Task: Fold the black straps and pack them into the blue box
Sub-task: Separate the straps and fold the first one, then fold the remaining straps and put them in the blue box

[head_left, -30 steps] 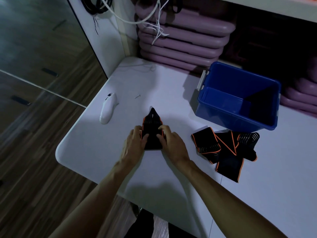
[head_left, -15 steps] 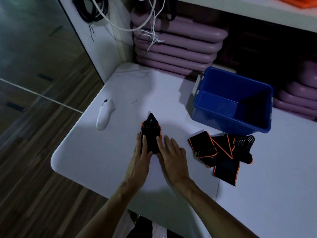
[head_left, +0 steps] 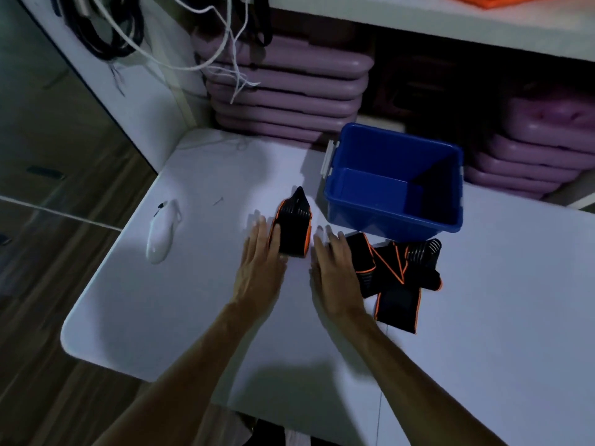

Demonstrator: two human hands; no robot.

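Near the surface's back edge, a folded strap (head_left: 292,230) lies between both flat, empty hands, long axis pointing away, its left edge touching the left hand (head_left: 260,268). Right hand (head_left: 335,278) is nearer the unfolded straps (head_left: 396,278) and the blue box (head_left: 394,220), which stands just right of the folded strap.

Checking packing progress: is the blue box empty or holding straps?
Empty: the blue box shows a bare floor; part is in shadow. Both straps lie on the table.

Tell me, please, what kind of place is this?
Probably a storeroom of a gym or fitness studio. Purple step platforms are stacked under a shelf, cables hang on the wall, and black straps lie beside a blue box on a white table.
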